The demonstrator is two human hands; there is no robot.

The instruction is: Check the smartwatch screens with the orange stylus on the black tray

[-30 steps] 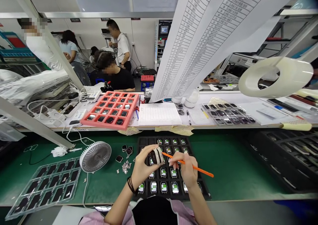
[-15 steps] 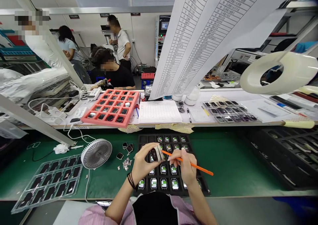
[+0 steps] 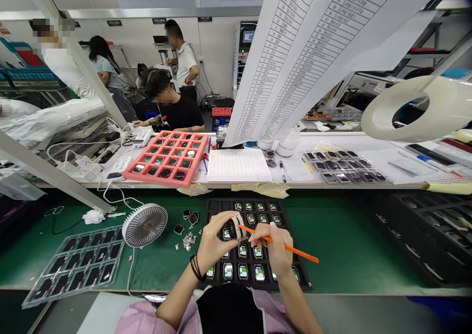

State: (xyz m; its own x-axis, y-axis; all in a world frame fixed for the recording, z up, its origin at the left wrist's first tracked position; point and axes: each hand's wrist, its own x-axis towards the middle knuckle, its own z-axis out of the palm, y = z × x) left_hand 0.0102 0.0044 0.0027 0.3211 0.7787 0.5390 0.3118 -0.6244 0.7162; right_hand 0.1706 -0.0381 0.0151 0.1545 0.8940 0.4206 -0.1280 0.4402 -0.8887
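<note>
My left hand (image 3: 217, 236) is closed round a small dark-backed watch piece with a pale rim (image 3: 236, 227), held up on edge over the black foam tray (image 3: 303, 274). Between the fingers and thumb of my right hand (image 3: 276, 243) is a thin orange stick (image 3: 300, 253); its tip meets the rim of the watch piece. Rows of watches with lit green and white screens (image 3: 243, 271) lie in the foam tray below both hands. Part of the tray is hidden behind my hands.
Left of the foam tray are loose watch parts (image 3: 193, 218), a small fan (image 3: 145, 225) and a clear tray (image 3: 73, 267). A red tray (image 3: 195, 174) stands on the shelf. Black trays (image 3: 416, 240) lie right. Paper sheets (image 3: 291, 54) hang above. People are beyond.
The view has shifted slightly, so the background sits a little further right. Both hands keep nearly the same pose, with the orange stick still at the watch piece.
</note>
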